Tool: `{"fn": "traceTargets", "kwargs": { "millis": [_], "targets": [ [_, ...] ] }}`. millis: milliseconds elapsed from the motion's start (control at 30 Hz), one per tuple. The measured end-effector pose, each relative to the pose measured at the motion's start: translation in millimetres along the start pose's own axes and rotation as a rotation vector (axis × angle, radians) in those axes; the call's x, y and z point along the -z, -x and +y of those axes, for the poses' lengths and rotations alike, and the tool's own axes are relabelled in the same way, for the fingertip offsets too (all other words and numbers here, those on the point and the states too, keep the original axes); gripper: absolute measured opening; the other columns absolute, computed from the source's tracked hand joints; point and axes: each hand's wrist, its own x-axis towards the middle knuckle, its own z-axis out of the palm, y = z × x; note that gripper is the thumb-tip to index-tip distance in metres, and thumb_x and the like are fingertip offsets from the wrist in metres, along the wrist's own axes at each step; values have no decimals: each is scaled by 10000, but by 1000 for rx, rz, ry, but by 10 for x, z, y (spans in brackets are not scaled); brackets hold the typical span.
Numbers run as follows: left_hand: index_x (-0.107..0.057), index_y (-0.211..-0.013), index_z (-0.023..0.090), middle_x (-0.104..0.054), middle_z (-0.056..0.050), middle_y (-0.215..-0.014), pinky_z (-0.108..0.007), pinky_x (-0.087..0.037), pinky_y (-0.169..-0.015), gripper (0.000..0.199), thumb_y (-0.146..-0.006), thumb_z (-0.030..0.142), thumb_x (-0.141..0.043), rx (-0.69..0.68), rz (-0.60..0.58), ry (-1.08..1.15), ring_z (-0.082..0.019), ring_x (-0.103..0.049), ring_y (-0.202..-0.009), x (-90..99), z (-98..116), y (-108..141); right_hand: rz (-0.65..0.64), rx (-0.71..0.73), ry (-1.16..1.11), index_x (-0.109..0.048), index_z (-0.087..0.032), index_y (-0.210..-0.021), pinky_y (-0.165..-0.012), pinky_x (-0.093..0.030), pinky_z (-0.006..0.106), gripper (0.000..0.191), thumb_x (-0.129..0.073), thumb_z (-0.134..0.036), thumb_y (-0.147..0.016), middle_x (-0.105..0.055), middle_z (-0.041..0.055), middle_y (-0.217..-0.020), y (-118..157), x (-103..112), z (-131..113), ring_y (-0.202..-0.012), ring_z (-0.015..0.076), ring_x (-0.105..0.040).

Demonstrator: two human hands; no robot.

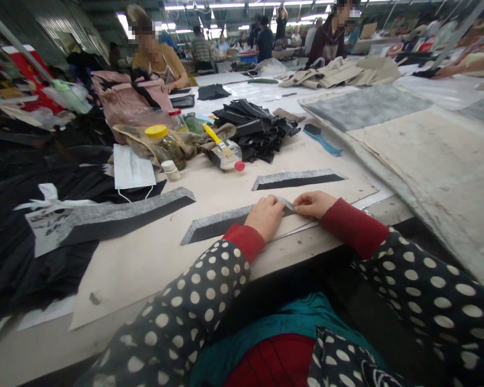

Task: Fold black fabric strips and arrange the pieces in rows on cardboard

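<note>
Left hand [266, 216] rests loosely on, right hand [315, 205] pinches, a grey-edged strip [215, 224] on pale card [145, 269], crowded workshop [70, 29] beyond.

Strip [215, 226] under L hand [265, 216], brush [220, 142] bhnd, mask [134, 167] to L

Left hand [267, 217] curved, right hand [312, 205] (nearby) pinching

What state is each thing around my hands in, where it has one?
Left hand: resting on the near strip
Right hand: pinching the strip's end
Near strip: under the left hand, partly covered
Far strip: lying flat
Yellow-lidded jar: lid on
White bottle: cap on
Red-capped clear bottle: on its side, capped
Face mask: spread out
Black pieces: piled loosely
</note>
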Motion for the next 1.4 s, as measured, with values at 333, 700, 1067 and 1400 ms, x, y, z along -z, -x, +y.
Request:
{"fn": "traceTargets", "kwargs": {
  "millis": [333,700,1067,1400],
  "targets": [
    [-531,-1008,179,-514,-50,-983,-318,-409,-830,214,-835,252,-428,-2,-14,15,-174,-463,-894,23,-15,-14,200,147,300,-640,-153,-800,-554,-401,211,182,-511,-206,-684,-593,-8,-618,131,-83,9,-561,102,-516],
    [-542,-995,178,-503,-60,-981,-327,-408,-833,213,-840,242,-410,0,-1,32,-175,-457,-890,7,-23,-6,310,433,557,-636,-150,-802,-676,-405,249,223,-428,-133,-724,-586,65,-797,165,-194,102,-744,153,-537],
    [-554,-1001,177,-513,-59,-983,-321,-413,-826,227,-841,250,-410,-2,17,37,-172,-464,-891,-12,-27,-14,187,428,926,-620,-108,-856,-724,-364,281,233,-405,-102,-767,-566,118,-846,232,-253,1,-792,196,-500],
    [-522,-1066,195,-558,-60,-947,-312,-405,-773,267,-870,224,-343,-83,-13,-86,-176,-483,-859,70,25,77,272,531,859,-607,-109,-970,-759,-356,303,296,-413,-84,-749,-560,109,-847,274,-284,157,-785,195,-463]
  ]
}}
